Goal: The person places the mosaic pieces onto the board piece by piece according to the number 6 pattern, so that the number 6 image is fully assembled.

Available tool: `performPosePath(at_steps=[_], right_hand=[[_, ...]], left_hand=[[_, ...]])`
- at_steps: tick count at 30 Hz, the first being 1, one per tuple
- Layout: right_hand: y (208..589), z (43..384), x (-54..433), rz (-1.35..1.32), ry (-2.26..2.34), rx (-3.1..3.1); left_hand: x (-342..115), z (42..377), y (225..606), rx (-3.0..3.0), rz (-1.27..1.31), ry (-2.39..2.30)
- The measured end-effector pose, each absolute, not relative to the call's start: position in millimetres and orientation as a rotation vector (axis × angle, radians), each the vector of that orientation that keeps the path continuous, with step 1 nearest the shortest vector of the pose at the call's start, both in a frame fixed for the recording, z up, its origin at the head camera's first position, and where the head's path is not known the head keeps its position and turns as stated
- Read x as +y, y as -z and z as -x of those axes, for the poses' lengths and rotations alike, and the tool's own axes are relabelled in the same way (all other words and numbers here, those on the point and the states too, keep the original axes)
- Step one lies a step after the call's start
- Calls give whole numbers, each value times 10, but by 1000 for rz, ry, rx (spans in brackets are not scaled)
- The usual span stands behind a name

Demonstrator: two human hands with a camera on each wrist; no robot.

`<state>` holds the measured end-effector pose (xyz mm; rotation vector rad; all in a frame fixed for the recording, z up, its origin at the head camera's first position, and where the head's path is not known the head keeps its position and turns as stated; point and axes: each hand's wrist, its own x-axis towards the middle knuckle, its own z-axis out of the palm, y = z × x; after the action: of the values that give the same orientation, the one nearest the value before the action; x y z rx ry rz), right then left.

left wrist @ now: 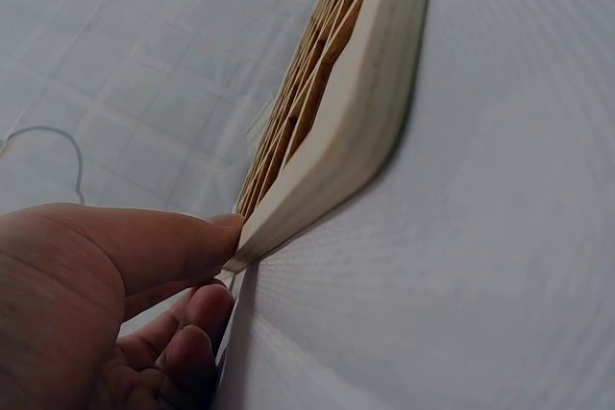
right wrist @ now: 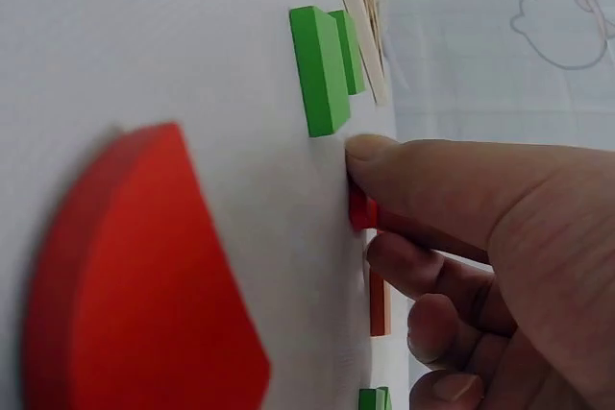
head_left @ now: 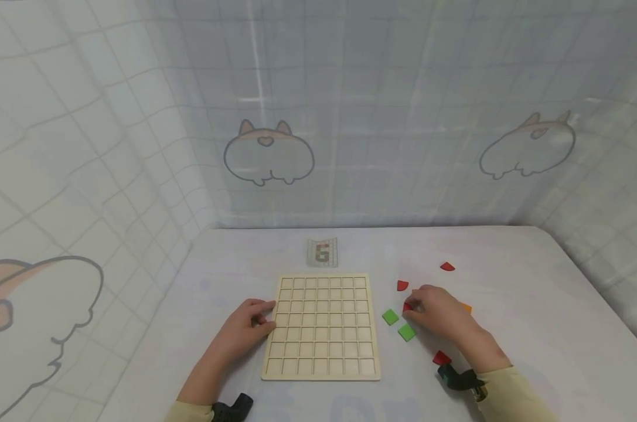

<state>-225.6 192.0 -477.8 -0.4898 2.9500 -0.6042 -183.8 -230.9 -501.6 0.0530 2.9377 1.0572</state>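
Observation:
A square wooden grid board (head_left: pixel 321 327) lies flat on the white table. At its left edge, my left hand (head_left: pixel 244 325) rests with thumb and forefinger spread along the rim; in the left wrist view the thumb (left wrist: pixel 178 242) presses the board's side near a corner. To the right of the board, my right hand (head_left: pixel 442 312) pinches a small red wedge piece (right wrist: pixel 359 206) between thumb and fingertips, low over the table. Two green square tiles (head_left: pixel 406 332) lie between that hand and the board. The fingers partly hide the red wedge.
Other red wedges lie around the right hand, one beyond it (head_left: pixel 447 266), one nearer the board (head_left: pixel 402 285) and one by the wrist (head_left: pixel 441 357). An orange piece (head_left: pixel 466 307) shows behind the hand. Past the board lies a small gridded card (head_left: pixel 322 253). Patterned curtains (head_left: pixel 392 117) surround the table.

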Motion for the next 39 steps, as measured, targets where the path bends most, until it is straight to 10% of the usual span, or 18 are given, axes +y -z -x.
performPosePath(at_steps=[39], right_hand=[[4630, 2547, 1130, 751, 682, 2945]], left_hand=[[-2254, 1815, 4975, 2927, -100, -1019]])
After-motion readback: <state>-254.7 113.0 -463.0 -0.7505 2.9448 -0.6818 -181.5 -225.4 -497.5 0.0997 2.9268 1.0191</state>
